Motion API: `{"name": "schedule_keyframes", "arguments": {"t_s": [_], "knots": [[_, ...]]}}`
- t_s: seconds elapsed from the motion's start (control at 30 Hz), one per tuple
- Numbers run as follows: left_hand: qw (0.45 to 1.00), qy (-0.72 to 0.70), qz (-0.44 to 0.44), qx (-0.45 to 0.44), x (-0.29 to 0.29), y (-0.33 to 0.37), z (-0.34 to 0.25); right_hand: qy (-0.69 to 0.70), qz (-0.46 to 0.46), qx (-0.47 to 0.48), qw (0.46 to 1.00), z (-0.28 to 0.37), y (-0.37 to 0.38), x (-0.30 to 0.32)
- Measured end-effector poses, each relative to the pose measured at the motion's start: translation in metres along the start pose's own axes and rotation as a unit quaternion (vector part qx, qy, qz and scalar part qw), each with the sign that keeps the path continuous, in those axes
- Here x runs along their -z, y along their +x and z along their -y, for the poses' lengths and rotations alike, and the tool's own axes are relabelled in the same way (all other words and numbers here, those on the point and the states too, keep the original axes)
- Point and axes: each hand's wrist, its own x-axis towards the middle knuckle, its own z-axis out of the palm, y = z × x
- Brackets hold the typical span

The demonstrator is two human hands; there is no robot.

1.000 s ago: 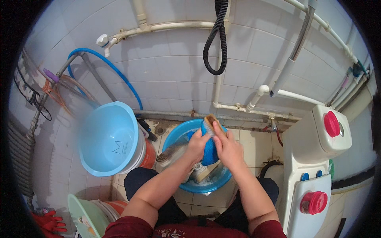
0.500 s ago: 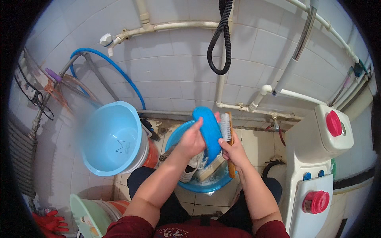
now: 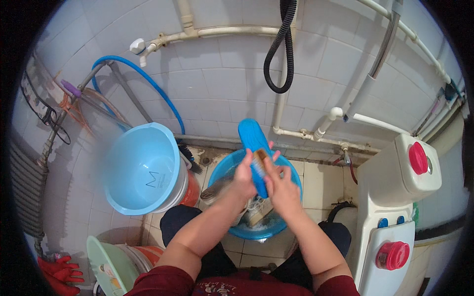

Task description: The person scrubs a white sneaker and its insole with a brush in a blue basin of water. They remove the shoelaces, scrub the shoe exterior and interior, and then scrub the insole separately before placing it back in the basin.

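Note:
Above the blue basin (image 3: 296, 172), my left hand (image 3: 242, 176) grips a blue insole (image 3: 252, 134), its upper end tilted away from me. My right hand (image 3: 282, 193) is wrapped round a wooden scrubbing brush (image 3: 260, 155), whose pale bristles lie against the face of the insole. Beneath my hands, white shoes with laces (image 3: 258, 211) sit in sudsy water, partly hidden by my arms. A sole shows at the basin's left side.
At left, a light blue basin (image 3: 117, 203) rests on a bucket. A green basin (image 3: 104, 266) and red gloves (image 3: 61, 276) are at lower left. The toilet (image 3: 380, 177) stands close on my right, with a red-lidded jar (image 3: 393, 255) on it. A black hose (image 3: 280, 59) hangs ahead.
The brush has moved left from beside the insole onto its face, brought there by my right hand. The insole has shifted slightly up and away. The view has shifted slightly.

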Motion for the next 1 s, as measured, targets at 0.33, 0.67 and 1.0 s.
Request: {"name": "schedule_keyframes", "arguments": {"t_s": [0.33,0.67,1.0], "knots": [[0.999,0.003,-0.043,-0.008,0.004,0.003,0.015,-0.021,0.015,0.03,0.999,-0.002,0.003,0.004],[0.997,-0.019,-0.062,-0.034,0.0,0.003,0.006,0.013,-0.011,-0.011,1.0,-0.009,0.015,0.011],[0.997,0.077,-0.03,-0.013,-0.003,0.002,-0.012,0.382,-0.07,-0.004,0.922,-0.019,0.018,-0.014]]}}
